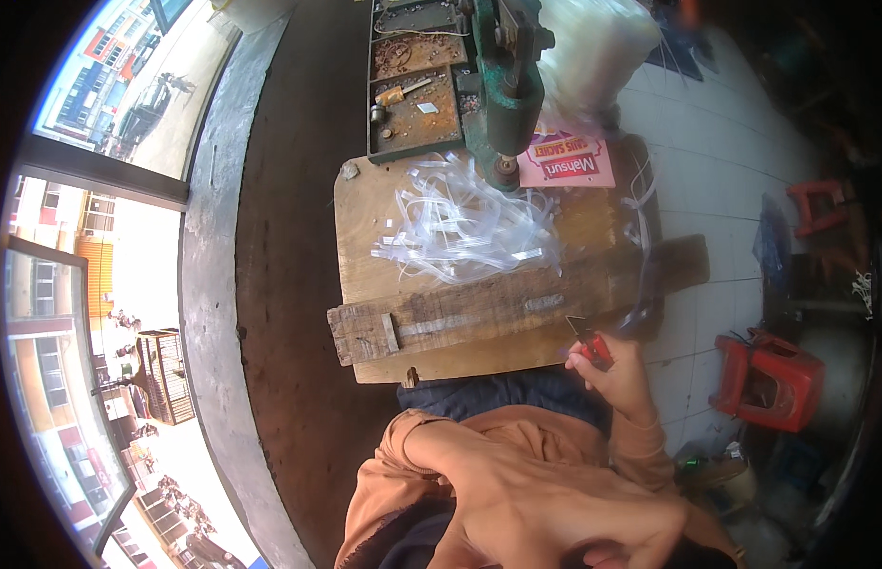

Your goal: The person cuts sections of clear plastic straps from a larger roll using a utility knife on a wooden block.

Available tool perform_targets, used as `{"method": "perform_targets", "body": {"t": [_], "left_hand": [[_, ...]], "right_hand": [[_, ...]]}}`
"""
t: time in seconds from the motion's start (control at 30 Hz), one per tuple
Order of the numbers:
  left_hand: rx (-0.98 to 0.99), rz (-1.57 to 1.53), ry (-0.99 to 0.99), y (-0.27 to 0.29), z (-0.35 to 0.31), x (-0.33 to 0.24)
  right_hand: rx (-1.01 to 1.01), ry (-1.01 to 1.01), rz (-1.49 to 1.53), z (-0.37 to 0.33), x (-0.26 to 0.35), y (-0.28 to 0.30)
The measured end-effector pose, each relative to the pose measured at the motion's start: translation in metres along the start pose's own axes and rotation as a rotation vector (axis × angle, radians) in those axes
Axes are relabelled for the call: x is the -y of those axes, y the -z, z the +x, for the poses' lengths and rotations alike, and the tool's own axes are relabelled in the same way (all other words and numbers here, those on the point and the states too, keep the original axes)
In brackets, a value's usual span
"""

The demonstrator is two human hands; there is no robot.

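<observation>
My right hand (623, 377) is closed around the red handle of a cutter knife (594, 349). Its blade points up and away to the left, near the front edge of a long worn wooden plank (460, 316). Very near the camera, my left hand (564, 498) is raised with its back showing. Its fingers are bent but apart, partly cut off by the lower edge, and nothing shows in them. Beyond the plank, a tangled heap of clear plastic strips (464, 223) lies on a wooden board (360, 242).
A green metal press (505, 109) stands behind the strips, beside a compartmented tray (412, 142) holding a small tool. A pink printed package (569, 163) and a translucent plastic bundle (592, 57) are at its right. Red stools (768, 379) stand on the tiled floor. Windows (66, 379) line the left.
</observation>
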State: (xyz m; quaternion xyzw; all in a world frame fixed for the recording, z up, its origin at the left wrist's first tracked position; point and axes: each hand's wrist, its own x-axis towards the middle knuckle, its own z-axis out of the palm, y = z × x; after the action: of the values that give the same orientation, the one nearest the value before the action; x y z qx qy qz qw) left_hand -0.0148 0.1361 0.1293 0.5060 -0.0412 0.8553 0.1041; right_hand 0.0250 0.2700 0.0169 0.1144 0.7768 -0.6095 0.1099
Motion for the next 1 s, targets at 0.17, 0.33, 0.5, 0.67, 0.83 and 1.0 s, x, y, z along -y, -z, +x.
{"method": "perform_targets", "body": {"t": [0.17, 0.33, 0.5, 0.67, 0.83, 1.0], "left_hand": [[-0.230, 0.463, 0.086, 0.011, -0.028, -0.022], [-0.370, 1.565, 0.706, 0.038, -0.065, -0.055], [-0.703, 1.285, 0.861, 0.032, -0.100, -0.044], [-0.881, 1.192, 0.776, 0.032, -0.096, -0.050], [-0.880, 1.005, 0.852, 0.030, -0.096, -0.051], [-0.874, 0.918, 0.890, 0.032, -0.097, -0.054]], "right_hand": [[0.006, 0.023, 0.104, -0.004, 0.000, -0.006], [-0.037, -0.023, 0.362, -0.010, 0.016, -0.002], [0.038, 0.075, 0.329, -0.009, 0.032, -0.010], [0.067, 0.042, 0.382, -0.008, 0.040, -0.014], [0.052, 0.086, 0.377, -0.008, 0.038, -0.016], [0.046, 0.107, 0.359, -0.008, 0.037, -0.017]]}}
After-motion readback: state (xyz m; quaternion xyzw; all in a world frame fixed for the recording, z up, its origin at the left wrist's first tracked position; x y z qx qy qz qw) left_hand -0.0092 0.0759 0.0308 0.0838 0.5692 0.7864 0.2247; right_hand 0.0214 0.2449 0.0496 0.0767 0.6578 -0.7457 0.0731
